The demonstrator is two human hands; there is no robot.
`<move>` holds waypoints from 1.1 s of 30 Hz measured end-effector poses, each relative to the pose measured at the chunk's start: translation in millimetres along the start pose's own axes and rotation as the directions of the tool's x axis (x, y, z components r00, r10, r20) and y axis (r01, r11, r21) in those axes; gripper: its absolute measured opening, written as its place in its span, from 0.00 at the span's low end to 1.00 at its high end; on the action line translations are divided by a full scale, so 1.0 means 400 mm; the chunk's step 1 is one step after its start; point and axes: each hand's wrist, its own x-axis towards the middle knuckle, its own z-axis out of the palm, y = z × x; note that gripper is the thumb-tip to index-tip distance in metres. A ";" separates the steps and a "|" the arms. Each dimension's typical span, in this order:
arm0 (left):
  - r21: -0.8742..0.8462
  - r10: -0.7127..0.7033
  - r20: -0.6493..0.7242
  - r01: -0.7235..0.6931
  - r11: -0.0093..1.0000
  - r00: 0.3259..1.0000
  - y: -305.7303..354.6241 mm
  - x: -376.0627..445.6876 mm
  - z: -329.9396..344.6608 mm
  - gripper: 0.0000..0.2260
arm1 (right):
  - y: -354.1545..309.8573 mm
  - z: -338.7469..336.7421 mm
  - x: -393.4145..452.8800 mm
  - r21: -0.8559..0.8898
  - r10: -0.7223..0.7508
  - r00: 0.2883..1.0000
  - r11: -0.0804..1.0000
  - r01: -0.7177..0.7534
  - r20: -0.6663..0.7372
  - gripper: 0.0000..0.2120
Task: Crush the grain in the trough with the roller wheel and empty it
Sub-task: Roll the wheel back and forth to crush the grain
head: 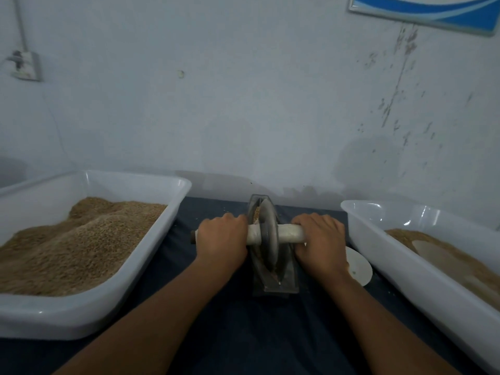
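Leftmost, a wide white plastic tub (89,307) sits on the dark blue cloth-covered table (243,334), heaped with tan whole grain (75,244). Just beside its right rim, my left hand (220,236) curls tight around the pale cloth-wrapped wooden axle (292,232), knuckles up, close against the wheel. At centre stands the grey metal roller wheel (269,234), upright on edge inside the narrow boat-shaped metal trough (281,280), which runs away from me toward the wall. A little crushed grain (256,212) shows in the trough's far end, left of the wheel; how much lies under the wheel I cannot tell. My right hand (320,239) wraps the axle's other end in the same way, so the two hands are apart, one on each side of the wheel. Behind that wrist a small round white dish (358,265) lies on the cloth, partly hidden. Rightmost, a second white plastic tub (405,269) holds a shallower layer of tan grain, with a pale scoop-like piece (430,249) resting in it.
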 end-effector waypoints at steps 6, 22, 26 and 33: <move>0.013 0.024 -0.013 -0.024 1.000 1.000 0.002 0.003 -0.003 0.10 | 0.004 -0.001 0.000 -0.002 0.020 1.000 1.000 -0.020 0.019 0.12; -0.021 0.030 -0.048 -0.031 0.999 0.998 -0.006 0.002 0.011 0.11 | -0.006 -0.015 0.007 -0.063 0.057 0.989 0.997 -0.049 0.133 0.09; -0.025 0.036 -0.069 -0.037 0.999 0.997 -0.006 0.002 0.016 0.11 | -0.008 -0.017 0.004 -0.052 0.055 0.990 0.997 -0.049 0.129 0.10; -0.025 0.042 -0.088 -0.045 0.999 0.995 -0.007 0.002 0.023 0.10 | -0.004 -0.016 0.005 -0.060 0.056 0.992 0.997 -0.049 0.115 0.11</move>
